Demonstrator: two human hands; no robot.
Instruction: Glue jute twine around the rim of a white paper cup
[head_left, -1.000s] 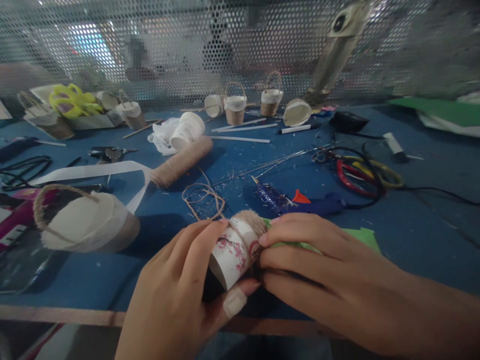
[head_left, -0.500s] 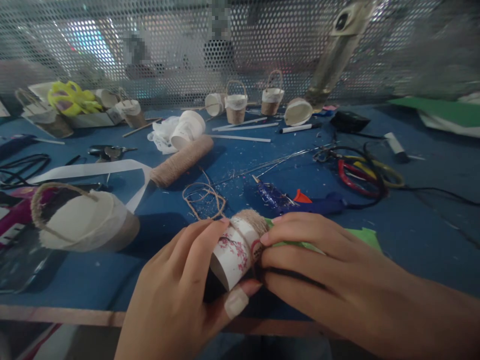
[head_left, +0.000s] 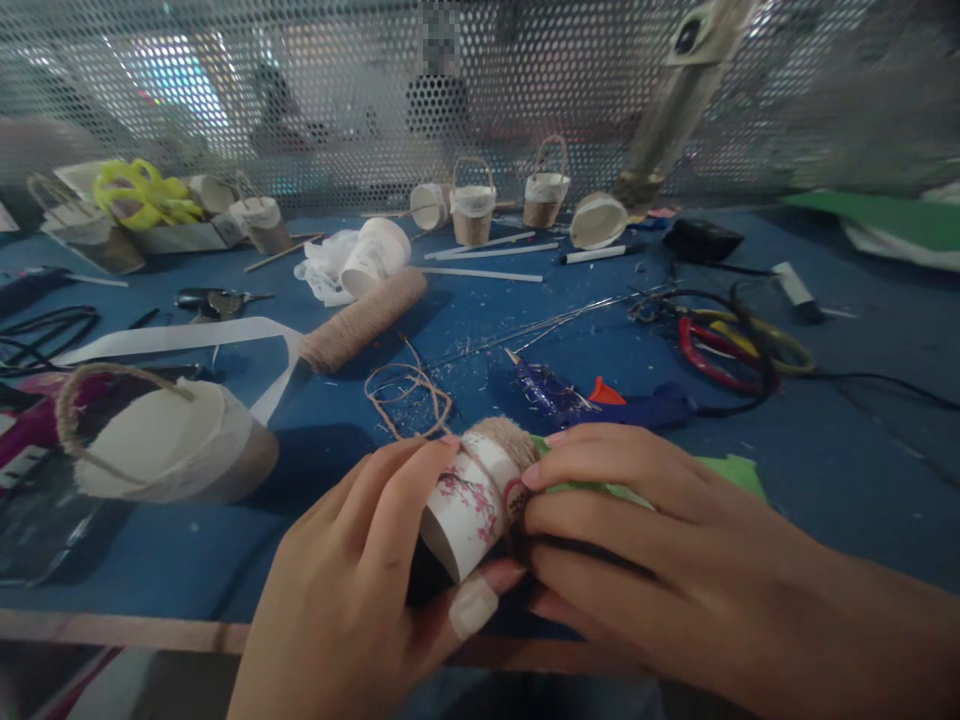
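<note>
Tilted on its side near the table's front edge is a white paper cup point(head_left: 466, 510) printed with pink blossoms, its dark open end facing me. Brown twine point(head_left: 501, 436) wraps its far end, and a strand runs round the side. My left hand point(head_left: 352, 560), with a white wrap on the thumb, is closed around the cup's near end. My right hand point(head_left: 645, 530) is closed at the far side, fingertips pressing the twine against the cup; some of its grip is hidden. A loose loop of twine point(head_left: 409, 395) lies just behind the cup.
Behind my hands lie a blue glue gun point(head_left: 600, 400), a twine spool point(head_left: 366, 320) and red-handled pliers point(head_left: 712, 355). A larger handled cup basket point(head_left: 240, 455) is at left. Small baskets point(head_left: 472, 215) and glue sticks point(head_left: 484, 275) are farther back, before a perforated metal screen point(head_left: 510, 110).
Both hands and the cup stay nearly in place. A lower finger of my right hand has shifted and shows more beneath the others.
</note>
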